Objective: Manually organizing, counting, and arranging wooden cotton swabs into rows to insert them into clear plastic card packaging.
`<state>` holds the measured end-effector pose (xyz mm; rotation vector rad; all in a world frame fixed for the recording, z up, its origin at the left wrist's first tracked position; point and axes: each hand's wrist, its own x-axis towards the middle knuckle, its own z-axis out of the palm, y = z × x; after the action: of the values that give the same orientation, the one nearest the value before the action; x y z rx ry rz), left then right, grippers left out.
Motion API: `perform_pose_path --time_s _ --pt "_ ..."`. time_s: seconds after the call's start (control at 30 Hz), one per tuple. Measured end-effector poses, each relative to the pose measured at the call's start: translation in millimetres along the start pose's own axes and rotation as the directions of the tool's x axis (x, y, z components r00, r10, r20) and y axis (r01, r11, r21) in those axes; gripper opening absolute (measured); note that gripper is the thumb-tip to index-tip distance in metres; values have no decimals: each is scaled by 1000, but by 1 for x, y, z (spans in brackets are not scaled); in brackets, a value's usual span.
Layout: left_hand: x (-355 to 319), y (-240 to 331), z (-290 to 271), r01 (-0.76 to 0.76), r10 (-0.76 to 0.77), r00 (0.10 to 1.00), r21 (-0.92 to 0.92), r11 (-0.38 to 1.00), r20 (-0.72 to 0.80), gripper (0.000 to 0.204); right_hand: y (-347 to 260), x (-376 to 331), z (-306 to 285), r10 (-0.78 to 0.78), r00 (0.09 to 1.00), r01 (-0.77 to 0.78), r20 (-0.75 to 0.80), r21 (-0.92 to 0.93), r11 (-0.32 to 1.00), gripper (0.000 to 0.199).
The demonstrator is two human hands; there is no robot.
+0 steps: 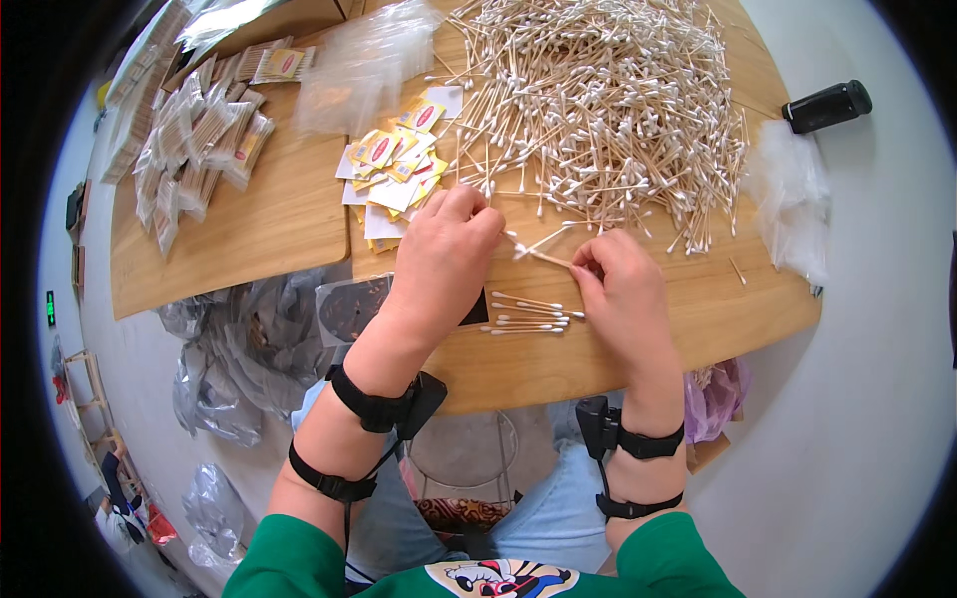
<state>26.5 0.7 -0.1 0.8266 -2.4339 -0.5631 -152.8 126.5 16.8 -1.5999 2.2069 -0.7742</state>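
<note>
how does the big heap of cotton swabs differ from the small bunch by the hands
The big heap holds far more swabs than the small bunch. The big heap is a tangle pointing every way, while the small bunch lies roughly parallel. The big heap sits at the far side of the table; the small bunch lies between the left hand and right hand. Both are wooden sticks with white tips.

left hand palm down, fingers curled, right hand pinching fingertips, both forearms strapped
</note>
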Motion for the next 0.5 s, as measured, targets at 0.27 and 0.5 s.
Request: perform_pose_path --time_s 0.27,0.5 --pt "-1 1 -10 20 -21 999 -15 1000 -26 17 -3 -3 -12 6 998 -14 61 147 989 10" --pt "0 -1 -6 -11 11 1000 0 1000 12 15 -9 -2 -4 -58 991 35 121 185 982 13"
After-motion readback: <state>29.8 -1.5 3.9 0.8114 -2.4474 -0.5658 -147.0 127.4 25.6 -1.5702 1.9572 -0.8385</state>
